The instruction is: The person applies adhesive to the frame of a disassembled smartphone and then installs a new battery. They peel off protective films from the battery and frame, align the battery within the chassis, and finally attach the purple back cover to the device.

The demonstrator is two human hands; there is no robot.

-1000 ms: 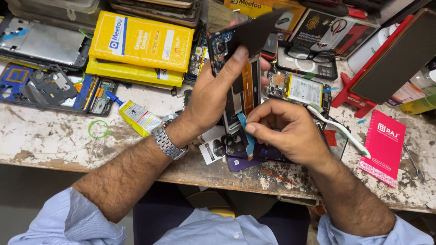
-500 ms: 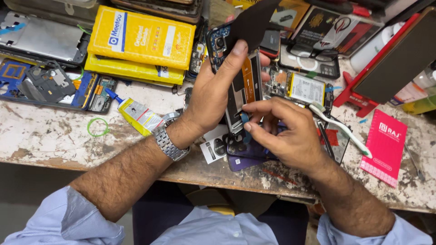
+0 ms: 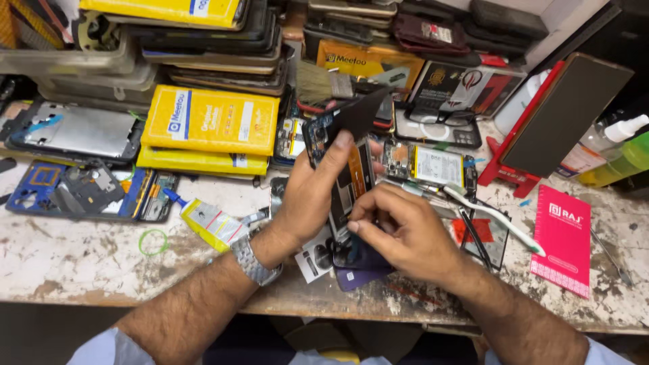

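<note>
We hold an opened phone [image 3: 350, 177] upright above the front part of the workbench [image 3: 81, 257], its back cover off so that an orange strip and dark inner parts face us. Our left hand [image 3: 312, 196] is closed around its left edge, thumb laid up along the frame toward the top, where a dark flat panel [image 3: 362, 111] juts out at a tilt; whether that panel is joined to the phone or only pinched with it, we cannot tell. Our right hand [image 3: 405, 233] is curled against the lower half of the phone, fingertips [image 3: 357, 220] pressed to its inner face; whether they pinch a small part or tool there is hidden from us. We judge this to be work on the phone's inside, near its lower end, and the next move seems to call for a steady left grip and fine, light pressure from the right fingertips, since the inner parts look thin. Beneath the hands lie a purple cover [image 3: 358, 274] and a small printed card [image 3: 314, 257]. Just behind the phone rests 1 loose battery [image 3: 438, 165], with a white-handled tool [image 3: 493, 220] to its right. Farther out we see 2 stacked yellow boxes [image 3: 209, 128], a glue tube [image 3: 206, 222], a green rubber ring [image 3: 153, 241] and a pink booklet [image 3: 562, 240].
</note>
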